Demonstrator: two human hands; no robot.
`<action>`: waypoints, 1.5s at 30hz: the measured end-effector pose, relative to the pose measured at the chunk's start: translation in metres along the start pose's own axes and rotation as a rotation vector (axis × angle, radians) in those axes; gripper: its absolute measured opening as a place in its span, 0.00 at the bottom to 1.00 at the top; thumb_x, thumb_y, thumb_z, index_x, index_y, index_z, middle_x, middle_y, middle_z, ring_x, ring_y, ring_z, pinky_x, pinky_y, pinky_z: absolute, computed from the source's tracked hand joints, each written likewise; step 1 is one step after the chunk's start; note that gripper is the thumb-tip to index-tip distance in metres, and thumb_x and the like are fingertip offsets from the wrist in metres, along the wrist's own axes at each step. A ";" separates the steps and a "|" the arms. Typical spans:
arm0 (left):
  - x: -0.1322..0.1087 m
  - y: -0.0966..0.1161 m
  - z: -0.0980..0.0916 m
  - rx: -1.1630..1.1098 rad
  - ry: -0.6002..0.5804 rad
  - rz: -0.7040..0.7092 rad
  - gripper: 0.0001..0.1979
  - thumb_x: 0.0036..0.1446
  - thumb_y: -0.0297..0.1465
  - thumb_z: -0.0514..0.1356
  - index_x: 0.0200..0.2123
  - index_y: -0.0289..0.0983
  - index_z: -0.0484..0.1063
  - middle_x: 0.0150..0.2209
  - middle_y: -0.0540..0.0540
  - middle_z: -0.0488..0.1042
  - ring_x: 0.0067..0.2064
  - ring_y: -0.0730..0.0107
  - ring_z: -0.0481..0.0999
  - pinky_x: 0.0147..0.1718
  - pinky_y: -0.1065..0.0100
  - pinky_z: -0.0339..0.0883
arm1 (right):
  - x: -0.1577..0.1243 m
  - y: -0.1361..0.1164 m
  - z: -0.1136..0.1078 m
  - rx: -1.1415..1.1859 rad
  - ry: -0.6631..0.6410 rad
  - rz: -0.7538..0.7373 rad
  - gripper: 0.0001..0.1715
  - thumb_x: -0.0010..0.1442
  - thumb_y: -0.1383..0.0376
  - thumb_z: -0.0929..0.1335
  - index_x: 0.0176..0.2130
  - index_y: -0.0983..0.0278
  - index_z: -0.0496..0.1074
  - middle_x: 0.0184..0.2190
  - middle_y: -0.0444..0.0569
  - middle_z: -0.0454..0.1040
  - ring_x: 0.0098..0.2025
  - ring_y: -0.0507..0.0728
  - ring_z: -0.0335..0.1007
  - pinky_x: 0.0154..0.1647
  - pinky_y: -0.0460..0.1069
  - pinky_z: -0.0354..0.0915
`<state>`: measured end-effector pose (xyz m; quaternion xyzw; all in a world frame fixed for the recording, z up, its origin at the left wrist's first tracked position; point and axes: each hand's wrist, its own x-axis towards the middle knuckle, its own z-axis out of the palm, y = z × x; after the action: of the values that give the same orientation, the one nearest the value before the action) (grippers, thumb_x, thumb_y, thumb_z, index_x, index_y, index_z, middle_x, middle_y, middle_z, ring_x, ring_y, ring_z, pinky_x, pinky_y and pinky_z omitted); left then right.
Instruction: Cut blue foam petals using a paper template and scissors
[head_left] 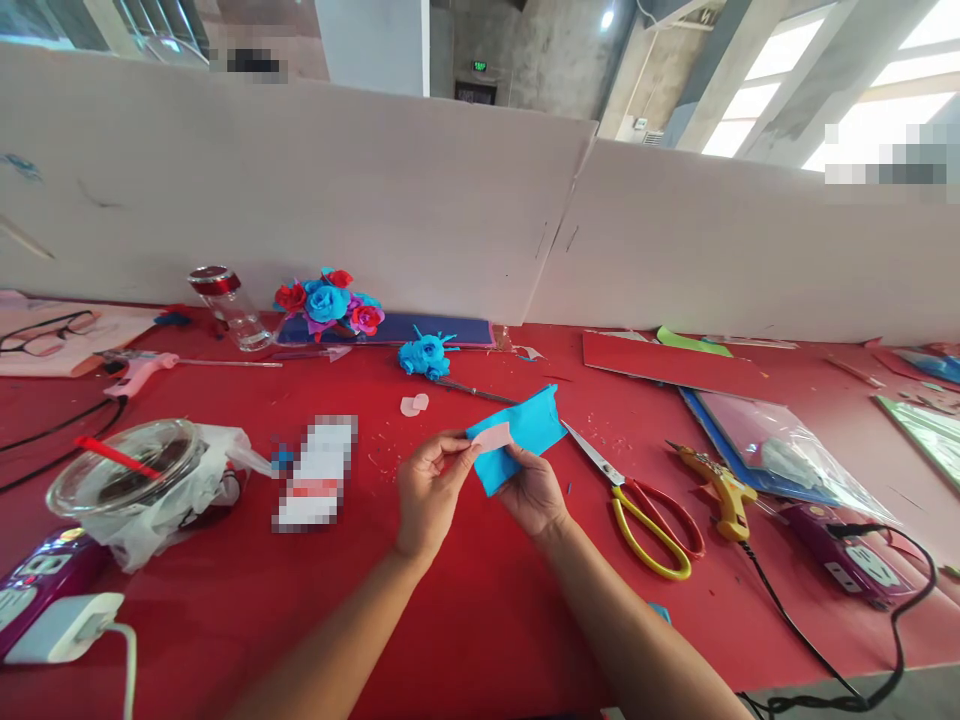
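Note:
My left hand [429, 490] pinches a small pale pink petal-shaped paper piece [493, 437] and lays it against a folded blue sheet [525, 432]. My right hand [534, 493] grips that blue sheet from below. Both hands hover above the red table [465, 600]. Yellow-handled scissors [643, 505] lie open just right of my right hand. Two more pink petal pieces [413, 404] rest on the table beyond my left hand.
A blue paper flower on a stem [424, 355] and a bouquet of paper flowers [328, 301] lie at the back. A yellow glue gun [720, 487], power strips [847, 560], a pink glue gun [139, 372], a glass jar [229, 305] and a bagged bowl [142, 480] stand around. White partition boards [420, 200] close the far side.

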<state>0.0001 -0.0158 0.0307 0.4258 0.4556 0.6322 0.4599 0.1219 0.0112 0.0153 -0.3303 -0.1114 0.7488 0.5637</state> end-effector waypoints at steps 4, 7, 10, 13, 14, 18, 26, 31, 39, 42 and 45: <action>-0.007 0.003 0.000 0.104 0.021 0.078 0.08 0.50 0.37 0.64 0.30 0.39 0.75 0.38 0.45 0.78 0.42 0.62 0.77 0.45 0.62 0.69 | -0.002 0.000 -0.001 -0.025 -0.053 0.005 0.08 0.48 0.68 0.71 0.33 0.63 0.74 0.34 0.49 0.81 0.46 0.62 0.75 0.53 0.57 0.69; -0.008 0.004 -0.001 0.154 0.056 0.143 0.08 0.50 0.36 0.65 0.34 0.41 0.75 0.36 0.47 0.78 0.39 0.63 0.77 0.43 0.63 0.70 | -0.003 0.000 -0.001 -0.036 -0.069 0.002 0.10 0.46 0.68 0.71 0.33 0.62 0.74 0.34 0.49 0.81 0.47 0.63 0.75 0.53 0.58 0.68; -0.007 0.005 -0.002 0.156 0.067 0.161 0.14 0.49 0.34 0.65 0.42 0.43 0.76 0.40 0.46 0.78 0.40 0.63 0.77 0.43 0.63 0.71 | -0.004 0.002 0.000 -0.021 -0.064 -0.012 0.14 0.46 0.68 0.72 0.37 0.63 0.74 0.36 0.50 0.81 0.48 0.63 0.74 0.54 0.59 0.68; -0.002 0.002 -0.004 0.088 0.068 0.101 0.14 0.50 0.35 0.65 0.42 0.42 0.77 0.44 0.45 0.78 0.45 0.62 0.77 0.47 0.62 0.70 | -0.006 0.005 0.004 -0.002 -0.037 -0.028 0.16 0.48 0.68 0.72 0.40 0.63 0.74 0.40 0.50 0.80 0.49 0.63 0.74 0.53 0.58 0.69; 0.001 0.000 -0.004 0.048 0.087 0.062 0.14 0.50 0.35 0.65 0.42 0.41 0.77 0.45 0.44 0.78 0.45 0.61 0.77 0.47 0.62 0.70 | -0.006 0.006 0.005 -0.002 -0.024 -0.035 0.15 0.49 0.68 0.72 0.40 0.63 0.74 0.41 0.50 0.80 0.49 0.63 0.74 0.53 0.57 0.69; 0.010 -0.007 -0.006 -0.081 0.171 -0.081 0.16 0.47 0.36 0.67 0.40 0.38 0.77 0.40 0.44 0.80 0.44 0.62 0.78 0.46 0.62 0.70 | -0.008 0.010 0.010 -0.039 0.042 -0.070 0.17 0.50 0.68 0.73 0.43 0.63 0.74 0.42 0.50 0.80 0.48 0.62 0.75 0.50 0.55 0.71; 0.017 -0.016 -0.007 -0.050 0.134 -0.102 0.11 0.45 0.36 0.67 0.30 0.36 0.75 0.29 0.48 0.77 0.34 0.69 0.76 0.37 0.67 0.70 | -0.007 0.005 0.006 -0.144 0.097 -0.128 0.17 0.47 0.67 0.75 0.39 0.63 0.75 0.37 0.49 0.81 0.41 0.62 0.77 0.44 0.56 0.74; 0.018 -0.016 -0.008 -0.086 0.121 -0.192 0.15 0.45 0.36 0.68 0.37 0.37 0.77 0.35 0.46 0.79 0.38 0.68 0.77 0.41 0.66 0.69 | -0.007 0.003 0.005 -0.181 0.093 -0.146 0.17 0.44 0.66 0.76 0.37 0.64 0.75 0.38 0.50 0.81 0.39 0.62 0.78 0.42 0.57 0.74; 0.022 -0.015 -0.014 -0.042 -0.042 -0.353 0.16 0.42 0.36 0.68 0.36 0.36 0.79 0.34 0.44 0.80 0.36 0.65 0.77 0.38 0.66 0.69 | -0.007 -0.002 0.001 -0.309 0.000 -0.084 0.20 0.44 0.62 0.77 0.39 0.65 0.76 0.38 0.52 0.80 0.40 0.63 0.77 0.41 0.55 0.72; 0.023 -0.011 -0.014 -0.035 -0.033 -0.352 0.16 0.41 0.35 0.69 0.36 0.36 0.78 0.34 0.45 0.80 0.35 0.67 0.77 0.37 0.68 0.68 | -0.006 -0.004 -0.002 -0.389 -0.060 -0.115 0.22 0.40 0.63 0.78 0.37 0.66 0.76 0.37 0.52 0.81 0.39 0.62 0.77 0.42 0.54 0.71; 0.025 -0.005 -0.018 -0.120 -0.198 -0.427 0.16 0.44 0.35 0.69 0.38 0.36 0.78 0.37 0.43 0.80 0.36 0.68 0.77 0.38 0.69 0.68 | -0.005 -0.009 -0.004 -0.418 -0.013 -0.132 0.22 0.36 0.67 0.79 0.35 0.65 0.77 0.35 0.51 0.81 0.39 0.62 0.77 0.42 0.54 0.71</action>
<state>-0.0217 0.0057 0.0244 0.3517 0.4497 0.5013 0.6502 0.1320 0.0091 0.0182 -0.4270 -0.2893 0.6731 0.5300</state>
